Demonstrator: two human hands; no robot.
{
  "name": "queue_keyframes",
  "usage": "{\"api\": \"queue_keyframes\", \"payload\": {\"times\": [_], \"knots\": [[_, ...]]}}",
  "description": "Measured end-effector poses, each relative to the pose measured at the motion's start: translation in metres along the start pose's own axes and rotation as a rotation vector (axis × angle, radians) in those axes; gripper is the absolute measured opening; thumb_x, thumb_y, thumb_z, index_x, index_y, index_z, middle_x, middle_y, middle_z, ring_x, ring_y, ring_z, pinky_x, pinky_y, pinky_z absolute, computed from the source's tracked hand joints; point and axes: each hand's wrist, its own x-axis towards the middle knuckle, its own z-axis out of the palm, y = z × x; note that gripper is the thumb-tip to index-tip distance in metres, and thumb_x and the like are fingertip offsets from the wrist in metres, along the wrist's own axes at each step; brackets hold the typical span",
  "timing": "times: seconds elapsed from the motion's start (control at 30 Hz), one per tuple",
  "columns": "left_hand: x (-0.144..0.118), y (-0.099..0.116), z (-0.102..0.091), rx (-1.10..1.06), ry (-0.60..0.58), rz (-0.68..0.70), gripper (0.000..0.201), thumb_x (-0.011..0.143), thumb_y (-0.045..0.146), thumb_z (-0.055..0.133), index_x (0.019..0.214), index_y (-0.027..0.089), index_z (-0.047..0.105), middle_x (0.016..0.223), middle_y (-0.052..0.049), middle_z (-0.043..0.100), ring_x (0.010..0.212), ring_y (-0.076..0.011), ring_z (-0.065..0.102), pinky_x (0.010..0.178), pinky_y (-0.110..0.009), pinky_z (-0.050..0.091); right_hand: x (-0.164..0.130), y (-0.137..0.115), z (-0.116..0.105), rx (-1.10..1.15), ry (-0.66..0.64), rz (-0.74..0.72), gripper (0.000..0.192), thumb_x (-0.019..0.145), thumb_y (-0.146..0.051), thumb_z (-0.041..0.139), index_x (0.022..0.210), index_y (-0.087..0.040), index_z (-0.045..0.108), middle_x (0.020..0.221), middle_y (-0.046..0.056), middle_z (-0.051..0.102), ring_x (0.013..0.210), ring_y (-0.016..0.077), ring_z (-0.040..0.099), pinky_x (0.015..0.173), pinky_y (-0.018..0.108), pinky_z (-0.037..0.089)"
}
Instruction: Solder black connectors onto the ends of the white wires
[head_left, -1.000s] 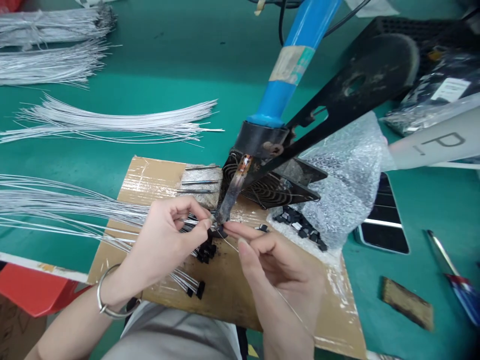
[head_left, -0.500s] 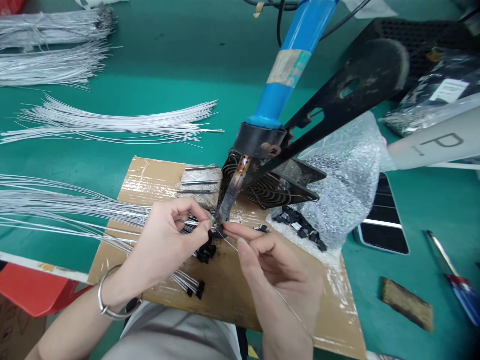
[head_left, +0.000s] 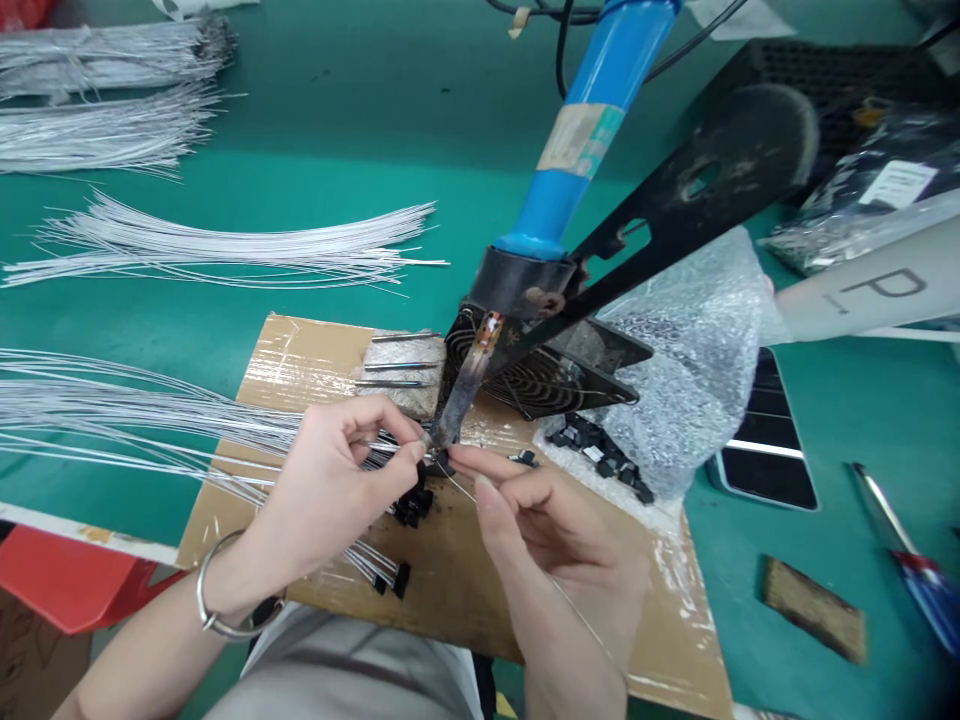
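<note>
A soldering iron with a blue handle [head_left: 546,205] is fixed in a black clamp, its dark tip [head_left: 454,408] pointing down between my hands. My left hand [head_left: 337,475] is closed in a pinch just left of the tip, on a thin wire whose end is mostly hidden by the fingers. Solder wire [head_left: 576,608] runs across my right hand [head_left: 559,555], which grips it between thumb and fingers with its free end near the tip. Under the tip is a small black part, partly hidden. Black connectors [head_left: 411,505] on wires lie below my left fingers.
Cardboard [head_left: 465,590] covers the work spot. White wire bundles [head_left: 247,240] lie at the left and back. Behind the tip stands a black fan [head_left: 532,385]; beside it are loose black parts [head_left: 600,455], bubble wrap [head_left: 682,370], a phone [head_left: 769,440] and a brown block [head_left: 814,608].
</note>
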Motion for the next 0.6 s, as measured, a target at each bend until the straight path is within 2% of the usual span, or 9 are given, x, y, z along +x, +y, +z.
{"api": "queue_keyframes", "payload": {"times": [0.27, 0.6], "knots": [[0.0, -0.001, 0.0, 0.014, 0.004, -0.003, 0.01, 0.077, 0.022, 0.07, 0.068, 0.019, 0.068, 0.074, -0.004, 0.073, 0.069, -0.0176, 0.065, 0.057, -0.027, 0.047, 0.004, 0.011, -0.006, -0.015, -0.06, -0.093, 0.028, 0.094, -0.031, 0.072, 0.069, -0.022, 0.063, 0.103, 0.006, 0.083, 0.098, 0.0225, 0.079, 0.087, 0.033, 0.062], [0.0, 0.0, 0.0, 0.016, 0.006, 0.002, 0.011, 0.077, 0.023, 0.07, 0.067, 0.019, 0.068, 0.071, -0.004, 0.072, 0.067, -0.0174, 0.064, 0.055, -0.026, 0.046, 0.003, 0.011, -0.005, -0.011, -0.033, -0.056, 0.029, 0.093, -0.033, 0.073, 0.069, -0.023, 0.063, 0.104, 0.006, 0.082, 0.098, 0.022, 0.078, 0.088, 0.034, 0.061]]}}
